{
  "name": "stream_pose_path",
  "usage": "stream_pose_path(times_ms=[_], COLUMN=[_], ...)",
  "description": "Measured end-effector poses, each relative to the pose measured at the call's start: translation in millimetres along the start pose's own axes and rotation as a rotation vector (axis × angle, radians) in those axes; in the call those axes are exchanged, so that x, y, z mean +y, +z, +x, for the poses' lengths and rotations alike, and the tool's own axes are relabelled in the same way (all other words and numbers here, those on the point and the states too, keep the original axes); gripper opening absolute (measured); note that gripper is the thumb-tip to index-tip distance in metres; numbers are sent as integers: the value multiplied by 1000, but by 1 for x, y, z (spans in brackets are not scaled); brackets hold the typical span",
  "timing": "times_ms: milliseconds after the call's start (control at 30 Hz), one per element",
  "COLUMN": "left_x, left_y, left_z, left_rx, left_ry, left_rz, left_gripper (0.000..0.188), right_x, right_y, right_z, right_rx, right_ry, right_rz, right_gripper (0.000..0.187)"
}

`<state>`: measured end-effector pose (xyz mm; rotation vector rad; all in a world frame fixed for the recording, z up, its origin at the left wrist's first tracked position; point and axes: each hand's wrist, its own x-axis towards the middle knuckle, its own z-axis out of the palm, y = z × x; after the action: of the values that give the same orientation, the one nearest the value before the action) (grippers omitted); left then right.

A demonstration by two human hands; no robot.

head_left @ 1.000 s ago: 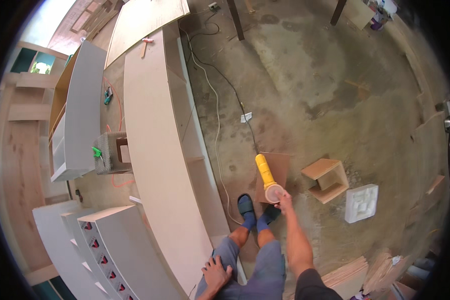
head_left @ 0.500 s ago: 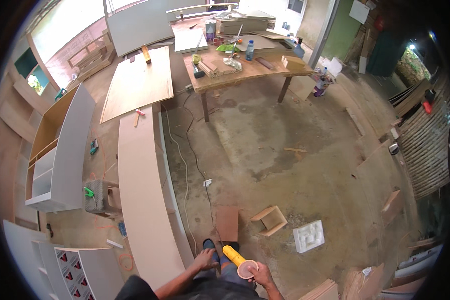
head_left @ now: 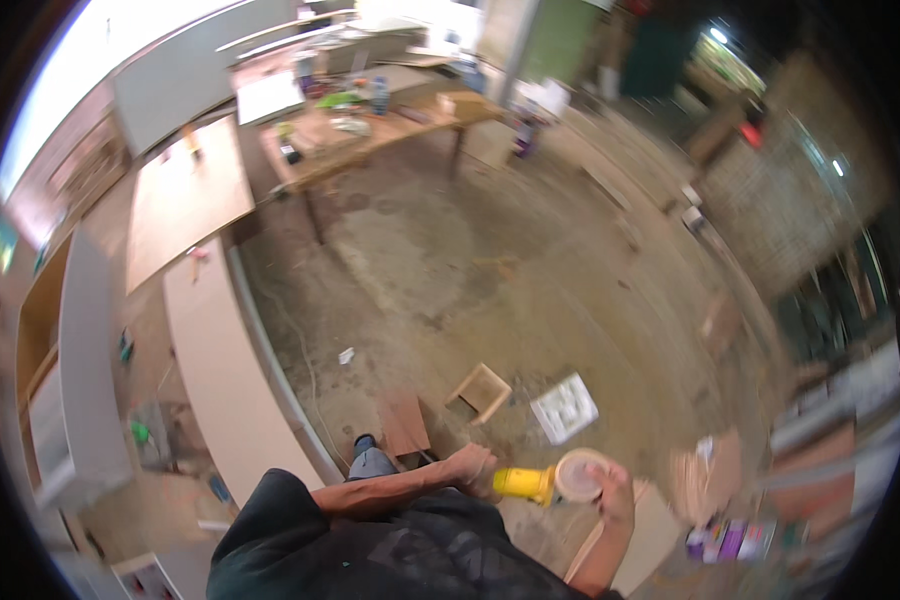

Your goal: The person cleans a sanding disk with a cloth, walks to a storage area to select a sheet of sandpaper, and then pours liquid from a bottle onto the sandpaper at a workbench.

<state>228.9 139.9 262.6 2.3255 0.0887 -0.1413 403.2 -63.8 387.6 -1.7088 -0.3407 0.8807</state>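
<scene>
In front of my body, on the right, a yellow angle grinder (head_left: 526,484) lies sideways in the air. A round, pale sanding disc (head_left: 577,475) faces up at its right end. My right hand (head_left: 613,490) grips that end, with fingers over the disc's rim. At the grinder's other end is my left hand (head_left: 473,468), its fingers curled and blurred. What the left fingers hold, if anything, cannot be made out. A dark cord shows faintly near the left wrist.
Below me on the floor are a small open wooden box (head_left: 481,393), a white foam tray (head_left: 564,408) and a brown board (head_left: 403,424). A long panel (head_left: 232,360) runs along my left. A cluttered worktable (head_left: 370,140) stands ahead, and stacked boards (head_left: 708,475) lean at right.
My view has swung to the right. The grinder has gone from slanting over my legs to lying sideways, farther right. My left hand has moved from over my foot to the grinder's yellow end.
</scene>
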Motion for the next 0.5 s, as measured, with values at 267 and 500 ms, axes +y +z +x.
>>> stream_pose_path(times_ms=[267, 500], left_x=[39, 100], left_y=[-4, -60], left_z=[-29, -41], left_rx=[148, 201], left_ry=[-26, -5], left_rz=[-251, -112], left_gripper=[47, 48], right_x=[-12, 42], right_y=[22, 102], right_z=[-42, -36], right_rx=[766, 365], right_ry=[-326, -550], right_rz=[192, 843], right_gripper=[35, 81])
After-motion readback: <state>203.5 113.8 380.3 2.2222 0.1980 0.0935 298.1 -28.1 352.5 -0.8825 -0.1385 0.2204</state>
